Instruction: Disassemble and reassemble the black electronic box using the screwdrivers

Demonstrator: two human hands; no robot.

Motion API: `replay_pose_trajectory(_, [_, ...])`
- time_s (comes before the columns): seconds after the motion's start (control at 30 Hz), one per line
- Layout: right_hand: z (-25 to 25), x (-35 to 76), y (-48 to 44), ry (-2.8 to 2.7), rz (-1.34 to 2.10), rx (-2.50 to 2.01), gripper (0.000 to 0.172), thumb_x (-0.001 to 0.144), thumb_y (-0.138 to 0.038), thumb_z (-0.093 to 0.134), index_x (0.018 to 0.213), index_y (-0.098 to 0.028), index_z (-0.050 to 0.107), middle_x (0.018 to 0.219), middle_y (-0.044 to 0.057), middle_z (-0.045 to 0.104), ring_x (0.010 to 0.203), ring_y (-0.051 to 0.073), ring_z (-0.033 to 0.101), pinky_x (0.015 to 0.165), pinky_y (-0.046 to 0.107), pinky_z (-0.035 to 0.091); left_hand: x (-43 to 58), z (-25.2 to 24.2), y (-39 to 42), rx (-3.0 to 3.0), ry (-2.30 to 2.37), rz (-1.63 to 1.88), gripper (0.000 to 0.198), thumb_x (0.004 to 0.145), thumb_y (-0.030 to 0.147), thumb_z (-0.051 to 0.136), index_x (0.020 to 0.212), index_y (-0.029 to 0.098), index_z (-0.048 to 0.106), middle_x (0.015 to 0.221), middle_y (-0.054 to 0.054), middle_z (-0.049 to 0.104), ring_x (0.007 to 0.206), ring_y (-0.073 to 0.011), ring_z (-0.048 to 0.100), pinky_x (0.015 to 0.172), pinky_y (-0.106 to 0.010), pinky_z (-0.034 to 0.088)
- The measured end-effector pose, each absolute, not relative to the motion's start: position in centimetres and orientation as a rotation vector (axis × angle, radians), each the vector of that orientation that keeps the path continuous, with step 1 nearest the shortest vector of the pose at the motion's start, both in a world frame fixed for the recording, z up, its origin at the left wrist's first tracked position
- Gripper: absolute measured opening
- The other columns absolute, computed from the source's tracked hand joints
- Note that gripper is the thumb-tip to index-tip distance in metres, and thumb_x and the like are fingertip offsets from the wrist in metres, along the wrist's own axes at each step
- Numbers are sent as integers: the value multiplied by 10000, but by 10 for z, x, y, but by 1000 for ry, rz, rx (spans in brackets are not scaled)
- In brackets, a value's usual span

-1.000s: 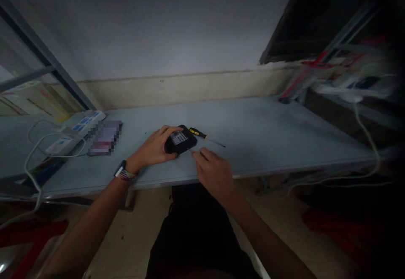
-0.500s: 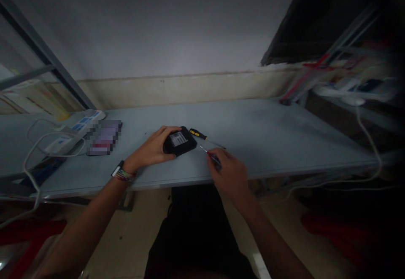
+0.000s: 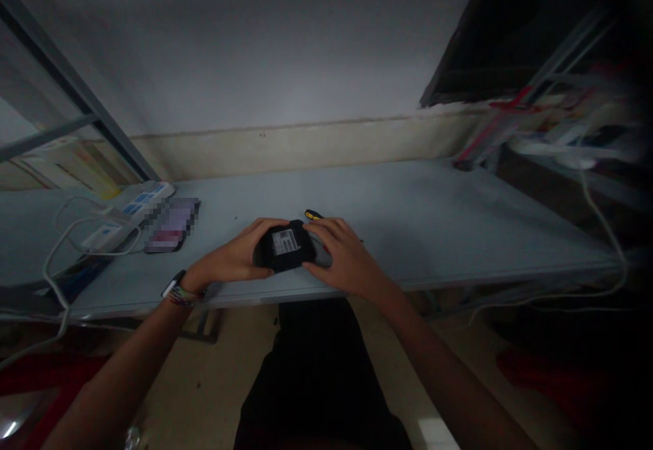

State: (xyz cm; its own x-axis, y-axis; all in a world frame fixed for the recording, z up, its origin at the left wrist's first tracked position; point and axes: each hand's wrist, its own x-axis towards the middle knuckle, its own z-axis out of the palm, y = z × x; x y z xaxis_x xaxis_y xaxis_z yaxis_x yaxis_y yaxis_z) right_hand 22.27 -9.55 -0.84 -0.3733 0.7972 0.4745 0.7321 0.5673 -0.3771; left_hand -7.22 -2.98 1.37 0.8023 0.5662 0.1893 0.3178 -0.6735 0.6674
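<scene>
A flat black device (image 3: pixel 293 260) with rounded corners and a white printed label faces up between my two hands over the front part of the table. My left hand (image 3: pixel 237 253) grips its left side, thumb at the near edge and fingers at the far edge. On the opposite side my right hand (image 3: pixel 349 256) holds it the same way. Just behind my right hand lies a black-and-yellow screwdriver (image 3: pixel 311 214), most of it covered by that hand. The slim tool seen earlier in my right hand does not show now.
A phone with a pixelated screen (image 3: pixel 173 224) lies on the table (image 3: pixel 408 212) to the left. Beside it are a white power strip (image 3: pixel 105 236) and a looped white cable (image 3: pixel 48 270). Metal posts stand at both sides, and a wall (image 3: pixel 286 62) closes off the back.
My right hand has moved left, from holding a slim tool to gripping the device's right side. The device has shifted slightly towards me, with my left hand still on it.
</scene>
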Motion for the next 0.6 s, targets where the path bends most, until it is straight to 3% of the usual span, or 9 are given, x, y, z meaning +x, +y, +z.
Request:
replay_pose_trajectory(0.07, [-2, 223, -81, -2282, 180, -1164, 812, 878, -379, 889, 1595, -183, 562, 1577, 192, 630, 1478, 375, 525, 1265, 588, 439, -73, 14, -28, 2344, 637, 492, 979, 852, 334, 878, 1680, 311, 356, 1646, -155, 490, 1551, -405, 492, 1307, -697, 398])
replay_pose_trajectory(0.2, [5, 224, -55, -2416, 290, -1161, 1051, 795, -397, 954, 1705, -193, 469, 1476, 189, 683, 1388, 379, 573, 1180, 578, 502, -74, 12, -24, 2342, 623, 497, 979, 845, 335, 884, 1675, 307, 365, 1640, -152, 498, 1553, -398, 494, 1308, -701, 393])
replay_pose_trajectory(0.33, [4, 223, -42, -2500, 306, -1106, 1065, 767, -426, 962, 1690, -170, 497, 1435, 188, 701, 1312, 380, 612, 1182, 587, 485, -75, 11, -22, 2351, 624, 517, 974, 827, 356, 893, 1662, 302, 397, 1605, -148, 540, 1520, -399, 533, 1282, -701, 424])
replay_pose_trajectory(0.6, [6, 220, -42, -2528, 335, -1153, 1063, 775, -464, 957, 1680, -166, 486, 1527, 196, 639, 1378, 388, 580, 1223, 558, 433, -74, 13, -22, 2339, 618, 529, 917, 823, 354, 895, 1624, 306, 452, 1581, -142, 564, 1496, -395, 552, 1276, -687, 431])
